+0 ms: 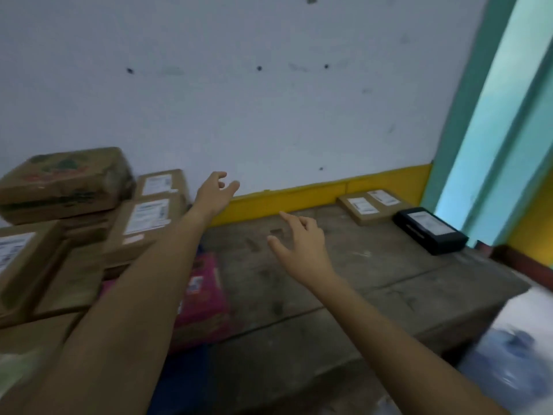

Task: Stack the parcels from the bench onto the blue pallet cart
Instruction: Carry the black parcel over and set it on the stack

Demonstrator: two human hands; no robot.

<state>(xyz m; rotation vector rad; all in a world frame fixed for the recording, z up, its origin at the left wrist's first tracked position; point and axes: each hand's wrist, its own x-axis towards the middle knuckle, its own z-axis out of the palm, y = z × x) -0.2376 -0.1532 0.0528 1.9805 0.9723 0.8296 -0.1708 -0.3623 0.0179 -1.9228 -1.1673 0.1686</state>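
Observation:
Both my arms reach forward over a worn grey bench (344,283). My left hand (214,193) hovers open near the wall, just right of a stack of brown cardboard parcels (149,217) with white labels. Over the middle of the bench my right hand (299,247) is open with fingers spread, holding nothing. At the bench's far right lie a flat brown parcel (371,206) and a black parcel (431,230), both labelled. A pink parcel (203,298) sits low beside the brown stack. A dark blue patch (176,381) shows below the stack; whether it is the pallet cart is unclear.
A white wall with a yellow base strip (299,199) runs behind the bench. A teal door frame (466,121) stands at the right. A large clear water bottle (514,357) lies blurred at the lower right. A printed carton (62,184) tops the stack at the left.

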